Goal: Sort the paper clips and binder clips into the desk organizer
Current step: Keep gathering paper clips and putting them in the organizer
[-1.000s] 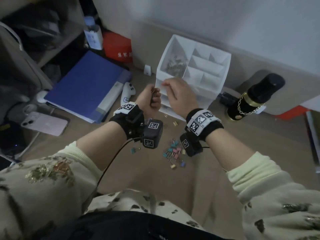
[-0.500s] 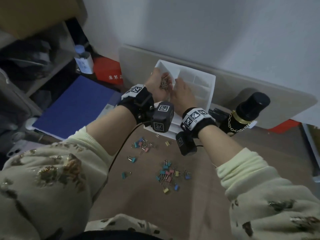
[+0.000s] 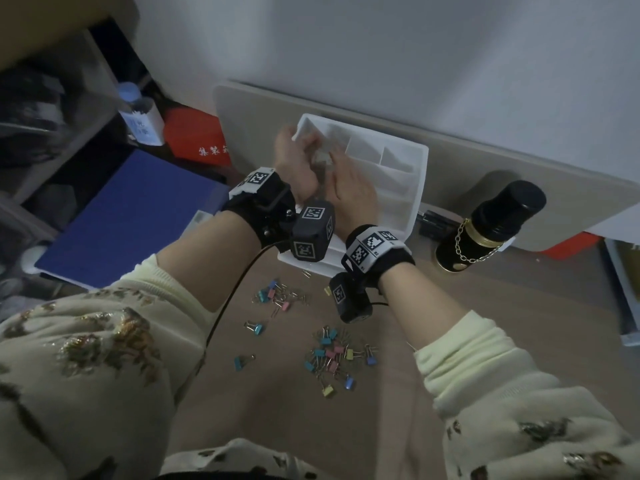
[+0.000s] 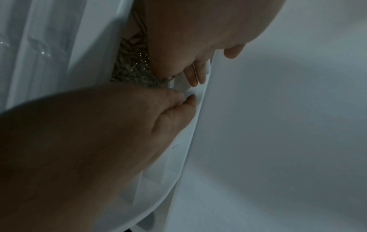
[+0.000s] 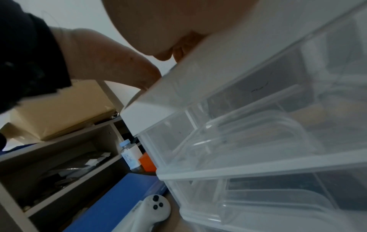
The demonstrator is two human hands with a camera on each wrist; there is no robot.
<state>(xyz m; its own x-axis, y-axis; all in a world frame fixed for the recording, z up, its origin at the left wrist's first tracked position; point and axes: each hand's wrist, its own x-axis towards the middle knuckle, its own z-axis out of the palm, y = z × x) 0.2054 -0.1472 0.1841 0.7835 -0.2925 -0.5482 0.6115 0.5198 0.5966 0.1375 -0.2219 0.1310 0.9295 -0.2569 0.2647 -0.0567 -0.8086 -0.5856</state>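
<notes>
At twelve o'clock from above, both hands meet over the organizer (image 3: 414, 188)'s near-left compartment, seemingly dropping paper clips (image 4: 135, 69); binder clips (image 3: 332, 355) lie on the counter (image 3: 485, 323) at six. Left wrist view: left hand (image 4: 89, 133) fingers curled on the rim, right hand (image 4: 198, 31) likewise, whether pinching I cannot tell. Right wrist view shows clear drawers (image 5: 258, 141); next, I judge, binder clips need gathering.

A cluttered home desk or study corner. A blue folder (image 3: 128, 216), a white drawer organizer (image 3: 398, 174) and scattered coloured binder clips (image 3: 332, 355) lie on the wooden desk (image 3: 485, 323), beside an open shelf (image 5: 59, 149) holding boxes, and a game controller (image 5: 151, 210).
</notes>
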